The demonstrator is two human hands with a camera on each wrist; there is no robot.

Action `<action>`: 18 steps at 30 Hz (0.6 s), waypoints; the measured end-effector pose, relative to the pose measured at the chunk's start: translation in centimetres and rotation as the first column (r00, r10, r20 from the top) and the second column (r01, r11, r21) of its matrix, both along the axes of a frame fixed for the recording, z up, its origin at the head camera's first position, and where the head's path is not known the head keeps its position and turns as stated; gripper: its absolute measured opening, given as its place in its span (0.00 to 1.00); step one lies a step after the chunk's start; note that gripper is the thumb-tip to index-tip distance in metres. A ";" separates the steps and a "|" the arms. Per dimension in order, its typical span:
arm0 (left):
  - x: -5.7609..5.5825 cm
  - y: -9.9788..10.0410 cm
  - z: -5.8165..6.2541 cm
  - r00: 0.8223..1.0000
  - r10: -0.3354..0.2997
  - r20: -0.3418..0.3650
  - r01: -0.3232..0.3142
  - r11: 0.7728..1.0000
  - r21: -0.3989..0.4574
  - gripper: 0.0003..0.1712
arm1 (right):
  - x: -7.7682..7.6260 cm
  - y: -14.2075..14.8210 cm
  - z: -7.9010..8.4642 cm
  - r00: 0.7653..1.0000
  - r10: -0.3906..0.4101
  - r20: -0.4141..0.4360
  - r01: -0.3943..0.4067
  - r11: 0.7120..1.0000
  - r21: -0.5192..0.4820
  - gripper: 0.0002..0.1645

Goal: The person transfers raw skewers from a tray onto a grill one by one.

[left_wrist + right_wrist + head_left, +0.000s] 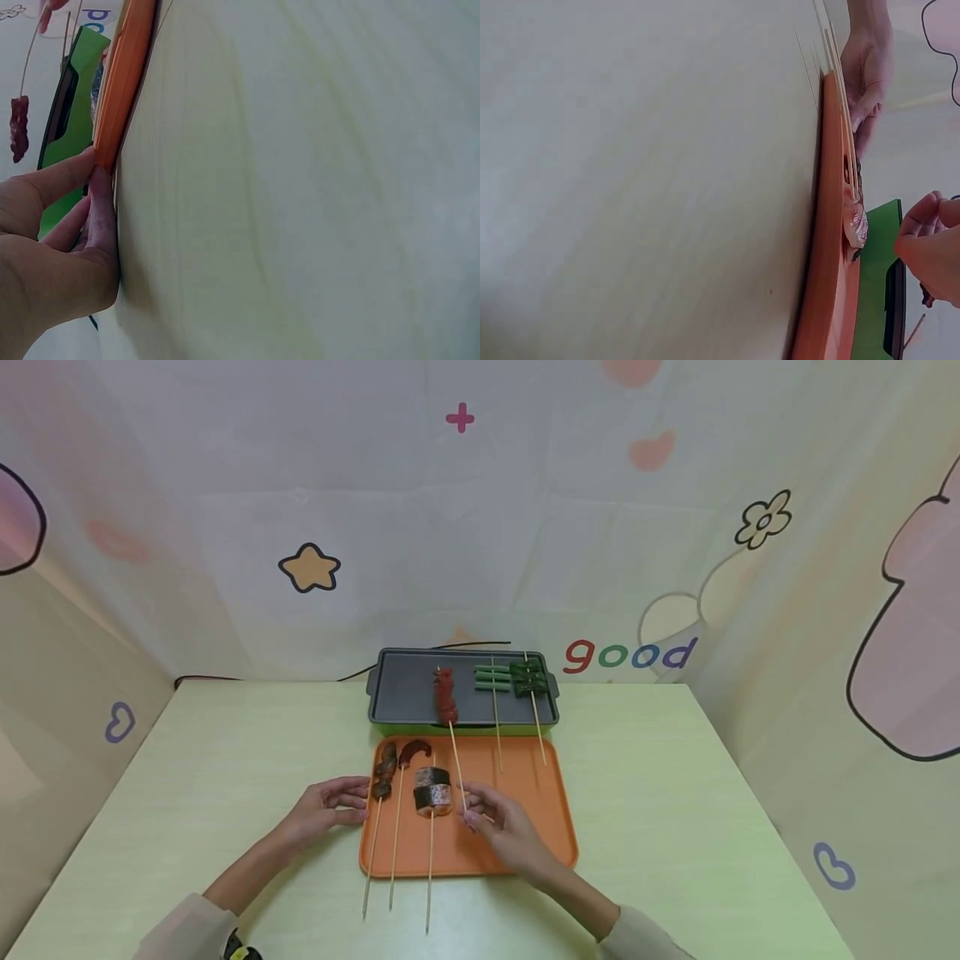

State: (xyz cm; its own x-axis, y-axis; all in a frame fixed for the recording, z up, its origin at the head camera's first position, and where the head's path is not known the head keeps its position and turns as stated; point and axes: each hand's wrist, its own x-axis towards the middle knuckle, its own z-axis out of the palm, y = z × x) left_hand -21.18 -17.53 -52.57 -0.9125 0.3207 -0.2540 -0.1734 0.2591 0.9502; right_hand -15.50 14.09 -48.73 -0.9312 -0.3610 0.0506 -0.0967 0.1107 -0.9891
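Observation:
My right hand pinches the bare stick end of a skewer of red meat pieces, held up over the orange tray. The red meat overlaps the dark grill pan in the head view; in the left wrist view it hangs clear of the green base. My left hand holds the tray's left rim between thumb and fingers. On the tray lie a skewer of dark brown pieces, a curled dark red tentacle-like skewer and a seaweed-wrapped roll skewer.
On the grill pan's right side lie a skewer of green bean-like sticks and a dark green leafy or pepper skewer, their sticks reaching over the tray. A black cord runs behind the pan. A printed cloth hangs behind the table.

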 end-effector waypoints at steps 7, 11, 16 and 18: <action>0.1 0.0 -0.1 1.000 -0.002 0.000 0.002 1.000 0.001 0.35 | -2.0 -1.3 -0.6 0.994 -0.101 0.029 0.101 0.995 -0.009 0.26; -0.1 0.0 -0.2 1.000 0.002 0.001 -0.002 1.000 -0.006 0.35 | -2.8 -1.8 -1.0 0.987 -0.144 0.068 0.147 0.988 -0.042 0.26; -0.2 0.0 -0.3 1.000 0.005 -0.002 -0.005 1.000 -0.010 0.35 | -3.5 -2.1 -1.5 0.977 -0.190 0.096 0.195 0.979 -0.053 0.26; -0.2 0.0 -0.3 1.000 0.003 -0.005 -0.003 1.000 -0.008 0.35 | -3.6 -2.1 -1.6 0.975 -0.202 0.095 0.208 0.977 -0.056 0.26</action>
